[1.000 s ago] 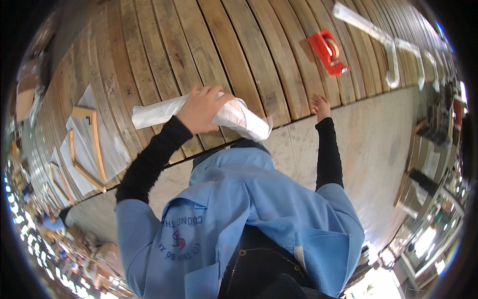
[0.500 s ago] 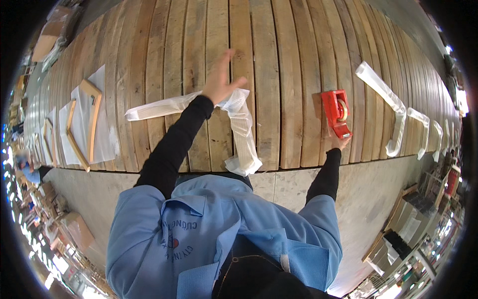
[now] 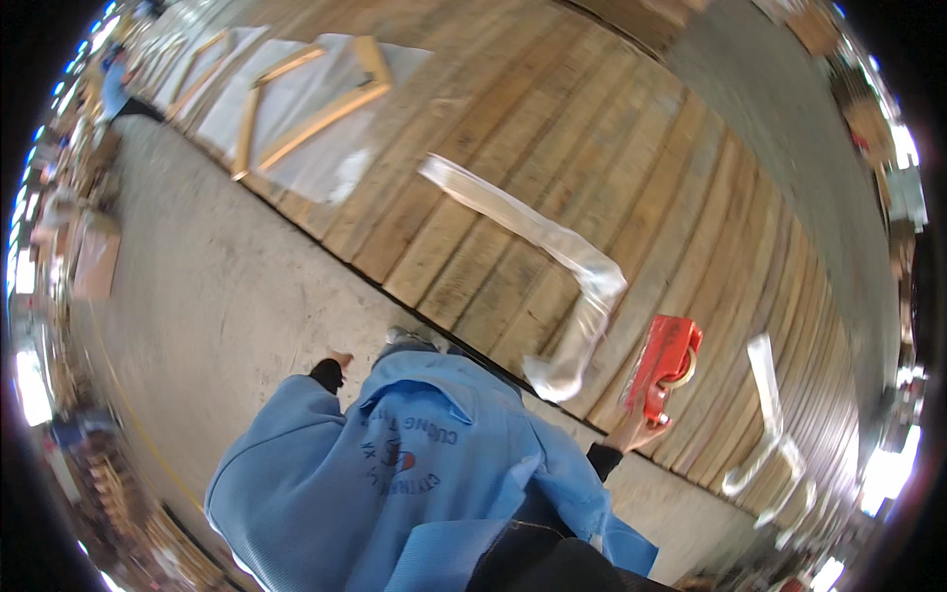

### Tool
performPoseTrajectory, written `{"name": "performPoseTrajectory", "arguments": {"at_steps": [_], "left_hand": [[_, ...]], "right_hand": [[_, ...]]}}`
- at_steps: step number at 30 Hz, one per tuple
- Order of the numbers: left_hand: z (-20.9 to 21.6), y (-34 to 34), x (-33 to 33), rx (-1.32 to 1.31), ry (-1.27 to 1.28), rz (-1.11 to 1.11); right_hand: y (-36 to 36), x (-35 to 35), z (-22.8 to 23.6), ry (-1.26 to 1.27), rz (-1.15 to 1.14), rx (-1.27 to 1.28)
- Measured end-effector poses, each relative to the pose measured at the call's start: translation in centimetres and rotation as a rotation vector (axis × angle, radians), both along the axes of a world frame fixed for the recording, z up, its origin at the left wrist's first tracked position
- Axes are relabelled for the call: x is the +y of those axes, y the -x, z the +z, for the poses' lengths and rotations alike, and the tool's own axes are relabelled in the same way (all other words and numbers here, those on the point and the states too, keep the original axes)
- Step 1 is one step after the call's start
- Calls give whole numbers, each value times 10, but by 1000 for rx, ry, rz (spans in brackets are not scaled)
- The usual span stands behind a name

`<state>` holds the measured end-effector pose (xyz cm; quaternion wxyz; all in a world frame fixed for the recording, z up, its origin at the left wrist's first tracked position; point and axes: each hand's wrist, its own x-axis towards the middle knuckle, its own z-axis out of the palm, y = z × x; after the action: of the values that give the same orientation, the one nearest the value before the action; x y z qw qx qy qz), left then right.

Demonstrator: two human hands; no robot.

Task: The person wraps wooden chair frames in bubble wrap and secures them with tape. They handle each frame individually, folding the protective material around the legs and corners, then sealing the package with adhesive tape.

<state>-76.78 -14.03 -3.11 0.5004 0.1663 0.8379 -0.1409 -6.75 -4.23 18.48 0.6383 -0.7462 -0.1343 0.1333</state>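
My right hand grips a red tape dispenser by its lower end and holds it over the wooden plank platform. Just left of the dispenser lies an L-shaped piece wrapped in clear plastic, which neither hand touches. My left hand hangs at my side above the concrete floor. Only a small part of it shows past the black sleeve, and nothing is visible in it. My blue jacket fills the lower middle of the view.
Bare wooden frame pieces lie on a plastic sheet at the upper left of the platform. More plastic-wrapped pieces lie at the right. Boxes and clutter line the left and lower rim.
My left hand has let go of the wrapped piece and dropped to my side. My right hand now holds the dispenser lifted off the planks. The view has swung strongly.
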Motion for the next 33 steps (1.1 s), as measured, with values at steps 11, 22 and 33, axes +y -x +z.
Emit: {"name": "performPoseTrajectory", "arguments": {"at_steps": [11,22,33], "left_hand": [[90,38,27,-239,-600,210],[-6,154,-203,98,-655,1198],[-5,489,16,448,-952,351]], "right_hand": [[382,68,-14,298,942,772],[626,236,-39,176,637,284],[810,393,-204,841,312,-156]]}}
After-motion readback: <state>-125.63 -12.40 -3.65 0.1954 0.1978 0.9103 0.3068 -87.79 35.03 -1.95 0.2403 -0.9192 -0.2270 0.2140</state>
